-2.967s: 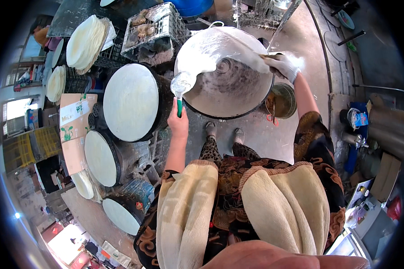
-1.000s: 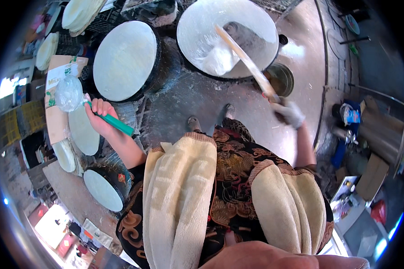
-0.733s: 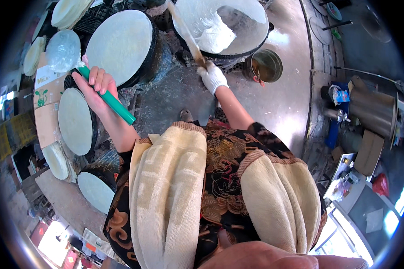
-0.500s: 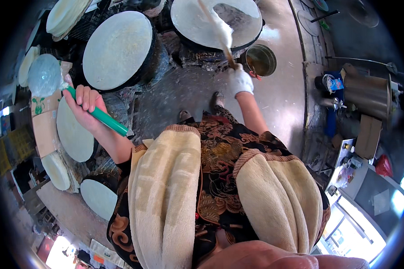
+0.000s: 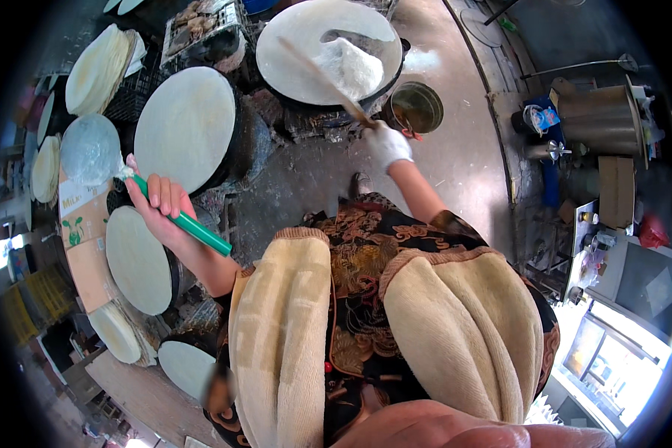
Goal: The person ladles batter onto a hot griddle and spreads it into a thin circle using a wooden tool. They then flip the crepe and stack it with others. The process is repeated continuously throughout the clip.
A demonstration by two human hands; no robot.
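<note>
My left hand [image 5: 160, 209] is closed on the green handle [image 5: 196, 228] of a ladle whose round, translucent head [image 5: 89, 149] sits over the cardboard at the left. My right hand [image 5: 388, 145], in a white glove, grips a long wooden stick [image 5: 328, 84] that angles across the near-left part of a large round pan [image 5: 291, 30] ahead. In that pan lies a heap of soft white batter [image 5: 358, 71] beside a darker bare patch. A pale round griddle [image 5: 183, 123] is between the ladle head and the pan.
Stacked pale flatbreads [image 5: 93, 71] and more griddles [image 5: 138, 261] line the left, with cardboard [image 5: 82, 224] alongside. A bucket [image 5: 416, 106] stands on the floor right of the pan. A crate [image 5: 201, 37] is at the back; a metal cylinder [image 5: 597, 119] and clutter are at the right.
My left hand has moved the ladle from the pan out to the left. My right hand has swung inward with the stick, and the white batter in the pan has been gathered into a heap.
</note>
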